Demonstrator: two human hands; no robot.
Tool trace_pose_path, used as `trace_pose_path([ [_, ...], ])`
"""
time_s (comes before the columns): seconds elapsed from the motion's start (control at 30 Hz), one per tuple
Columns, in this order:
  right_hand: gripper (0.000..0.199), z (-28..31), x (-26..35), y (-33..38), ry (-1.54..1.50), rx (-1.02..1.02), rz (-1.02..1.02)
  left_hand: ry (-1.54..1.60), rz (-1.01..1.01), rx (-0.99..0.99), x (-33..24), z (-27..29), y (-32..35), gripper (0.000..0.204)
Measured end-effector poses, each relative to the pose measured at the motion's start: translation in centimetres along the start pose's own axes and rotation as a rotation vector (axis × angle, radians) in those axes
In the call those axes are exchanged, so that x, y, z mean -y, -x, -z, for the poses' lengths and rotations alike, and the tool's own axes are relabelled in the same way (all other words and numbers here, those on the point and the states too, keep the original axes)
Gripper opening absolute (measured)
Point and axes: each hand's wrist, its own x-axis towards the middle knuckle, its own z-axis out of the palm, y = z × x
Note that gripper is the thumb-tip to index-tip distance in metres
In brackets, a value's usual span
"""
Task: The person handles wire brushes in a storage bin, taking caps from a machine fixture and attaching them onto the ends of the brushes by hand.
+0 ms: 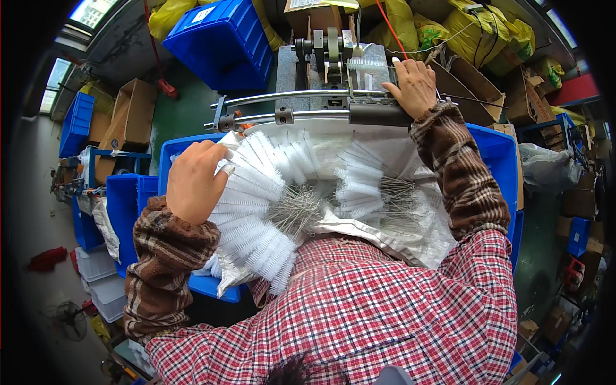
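White bristle brushes (247,192) with thin twisted-wire stems (296,210) lie fanned out on a white cloth across my lap. A second fan of the same brushes (359,179) lies to its right, stems pointing right. My left hand (196,179) is at the left pile's outer edge, thumb and forefinger apart beside the bristle tips. Ahead, a single brush (367,64) lies crosswise at the bench machine (330,54), beside its wheel. My right hand (416,86) is closed at that brush's right end, over the rail; the stem runs in among the fingers, which partly hide it.
Two metal rails (276,97) cross in front of the machine. A blue bin (500,154) surrounds my lap. Another blue crate (224,45) stands ahead on the left. Cardboard boxes (131,115) and yellow sacks (475,32) stand around. A red cable (391,29) hangs near the machine.
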Motion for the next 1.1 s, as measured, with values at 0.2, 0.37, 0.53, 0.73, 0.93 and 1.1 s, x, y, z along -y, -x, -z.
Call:
trace_pose_path([
  [0.2, 0.037, -0.8, 1.1, 0.2, -0.072, -0.001, -0.043, 0.208, 0.032, 0.0, -0.3, 0.9, -0.7, 0.012],
  [0.37, 0.028, -1.6, 5.2, -1.5, -0.088, -0.045, 0.006, 0.396, 0.049, 0.013, -1.5, 1.5, -1.0, 0.015],
  [0.53, 0.028, -1.2, 8.6, -3.2, -0.11, 0.061, 0.01, 0.459, -0.031, -0.011, -2.4, 2.1, -1.0, 0.015],
  [0.73, 0.026, -1.0, 4.6, -1.5, -0.102, 0.019, 0.025, 0.56, 0.024, -0.063, -1.1, 3.9, 0.7, 0.015],
  [0.93, 0.013, -1.8, -2.5, -0.8, -0.21, -0.08, -0.017, 0.771, -0.025, -0.147, -0.4, 5.4, 0.6, 0.02],
  [1.1, 0.01, 1.3, -4.0, -0.6, -0.262, 0.147, -0.017, 1.025, 0.011, -0.078, -1.9, 5.0, -1.1, 0.023],
])
